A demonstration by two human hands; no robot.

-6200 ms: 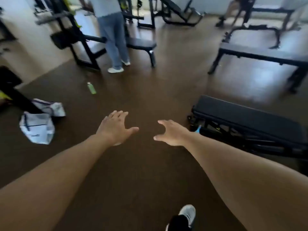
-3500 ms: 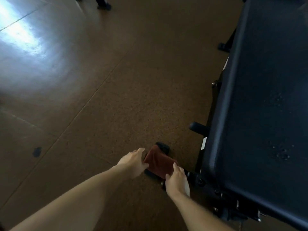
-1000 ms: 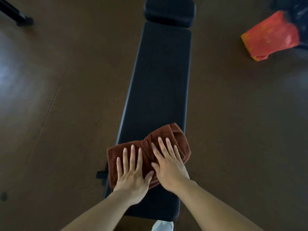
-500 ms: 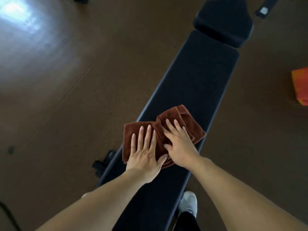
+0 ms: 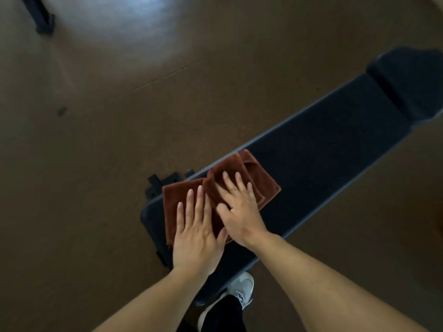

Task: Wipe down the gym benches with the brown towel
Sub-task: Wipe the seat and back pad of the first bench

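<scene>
A long black padded gym bench (image 5: 323,149) runs from the lower middle up to the right of the head view. A folded brown towel (image 5: 260,180) lies across its near end. My left hand (image 5: 195,233) presses flat on the towel's left half, fingers straight. My right hand (image 5: 239,209) presses flat on the right half, fingers spread, its thumb beside my left hand. The towel's middle is hidden under both palms.
A separate black pad (image 5: 412,85) sits at the bench's far end. The bench's metal foot (image 5: 163,185) sticks out to the left onto the brown floor. My white shoe (image 5: 242,288) stands beside the near end. Another machine's black leg (image 5: 40,17) is at top left.
Both hands stay flat on the towel, now close to the bench's near end. The view has swung, so the bench points further right. The orange object has left the frame.
</scene>
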